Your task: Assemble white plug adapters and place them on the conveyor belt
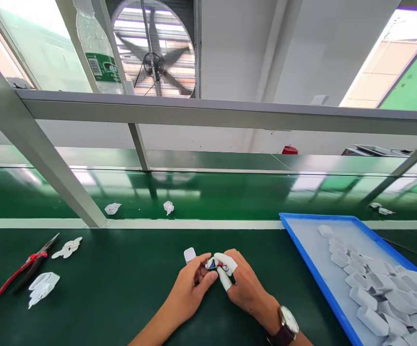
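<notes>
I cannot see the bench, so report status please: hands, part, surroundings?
Left hand and right hand pinch small wired part. White cap beside. Blue tray right.

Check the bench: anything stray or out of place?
Two small white pieces lie loose on the green belt, apart from the white housings heaped untidily in the blue tray. Nothing looks spilled or broken.
</notes>
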A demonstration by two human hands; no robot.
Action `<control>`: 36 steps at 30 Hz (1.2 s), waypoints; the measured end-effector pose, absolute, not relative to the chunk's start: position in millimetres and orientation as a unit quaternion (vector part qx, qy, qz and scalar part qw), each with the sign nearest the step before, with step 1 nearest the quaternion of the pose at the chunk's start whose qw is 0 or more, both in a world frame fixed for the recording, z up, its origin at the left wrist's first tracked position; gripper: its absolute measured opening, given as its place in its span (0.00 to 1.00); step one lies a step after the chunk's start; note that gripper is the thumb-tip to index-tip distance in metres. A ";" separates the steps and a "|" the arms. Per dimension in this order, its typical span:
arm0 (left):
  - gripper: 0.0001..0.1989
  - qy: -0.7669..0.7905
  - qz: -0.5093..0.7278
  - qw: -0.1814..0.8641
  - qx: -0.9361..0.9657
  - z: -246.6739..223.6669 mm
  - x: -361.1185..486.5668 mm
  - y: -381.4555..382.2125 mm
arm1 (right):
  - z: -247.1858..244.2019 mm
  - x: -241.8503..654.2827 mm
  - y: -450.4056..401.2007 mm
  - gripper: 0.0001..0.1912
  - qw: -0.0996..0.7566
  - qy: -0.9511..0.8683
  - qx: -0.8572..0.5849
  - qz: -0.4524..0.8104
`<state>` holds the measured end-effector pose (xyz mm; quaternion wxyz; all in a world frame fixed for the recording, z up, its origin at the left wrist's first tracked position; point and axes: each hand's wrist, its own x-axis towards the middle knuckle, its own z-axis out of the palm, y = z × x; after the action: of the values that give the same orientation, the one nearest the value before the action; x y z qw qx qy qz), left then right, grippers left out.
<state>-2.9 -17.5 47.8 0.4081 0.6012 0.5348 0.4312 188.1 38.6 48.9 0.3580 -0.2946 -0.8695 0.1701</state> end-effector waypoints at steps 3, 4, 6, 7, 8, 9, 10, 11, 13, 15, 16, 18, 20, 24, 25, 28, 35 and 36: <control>0.22 0.473 0.480 0.531 0.514 50.2 -3.1 -14.2 | 47.9 186.5 34.6 0.22 0.364 -0.861 -0.282 0.217; 0.24 0.463 0.494 0.554 0.485 51.3 -5.0 -13.1 | 47.2 186.2 34.1 0.21 0.368 -0.848 -0.287 0.250; 0.28 0.453 0.512 0.581 0.441 53.2 -9.5 -12.3 | 45.7 185.8 34.1 0.19 0.378 -0.810 -0.302 0.330; 0.29 0.450 0.517 0.588 0.428 53.9 -11.5 -12.5 | 45.3 185.6 34.5 0.18 0.386 -0.788 -0.306 0.369; 0.30 0.447 0.521 0.593 0.421 54.4 -13.2 -13.0 | 45.3 185.4 35.1 0.17 0.393 -0.768 -0.305 0.402; 0.30 0.441 0.525 0.595 0.419 54.6 -14.2 -13.8 | 45.9 185.3 35.8 0.17 0.398 -0.754 -0.298 0.430; 0.30 0.434 0.530 0.594 0.421 54.4 -14.6 -14.5 | 47.1 185.3 36.5 0.17 0.402 -0.744 -0.286 0.451; 0.30 0.426 0.534 0.593 0.426 54.0 -14.4 -15.3 | 48.7 185.4 37.2 0.16 0.403 -0.738 -0.272 0.468; 0.31 0.414 0.543 0.585 0.438 52.5 -12.6 -16.5 | 51.8 185.5 38.2 0.15 0.399 -0.735 -0.254 0.486; 0.31 0.408 0.549 0.569 0.456 50.5 -10.9 -17.0 | 52.6 185.3 38.6 0.13 0.396 -0.737 -0.254 0.485; 0.31 0.412 0.550 0.554 0.471 49.6 -10.9 -16.8 | 51.7 185.1 38.9 0.12 0.397 -0.739 -0.262 0.478; 0.32 0.443 0.546 0.483 0.522 48.2 -14.3 -15.1 | 48.2 185.0 39.8 0.13 0.413 -0.737 -0.288 0.451; 0.35 0.511 0.529 0.355 0.577 47.1 -22.8 -11.4 | 45.9 185.9 42.2 0.14 0.446 -0.728 -0.313 0.416; 0.32 0.630 0.454 0.171 0.606 42.8 -45.0 -0.8 | 56.9 188.0 50.4 0.11 0.477 -0.735 -0.331 0.351; 0.27 0.636 0.439 0.169 0.611 41.4 -48.4 1.4 | 62.2 187.6 52.4 0.11 0.471 -0.746 -0.329 0.338; 0.15 0.615 0.427 0.192 0.635 38.7 -49.1 4.1 | 75.5 183.4 56.5 0.12 0.451 -0.776 -0.318 0.305; 0.17 0.529 0.466 0.171 0.688 42.5 -33.0 -8.5 | 68.9 179.7 46.0 0.12 0.475 -0.799 -0.271 0.251; 0.18 0.526 0.467 0.165 0.691 43.3 -32.0 -10.5 | 67.4 181.0 43.2 0.13 0.480 -0.800 -0.262 0.247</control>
<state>-32.0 -10.5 43.3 0.1651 0.6913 0.5261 0.4670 181.0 43.2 67.4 0.4799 -0.2622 -0.8000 0.2469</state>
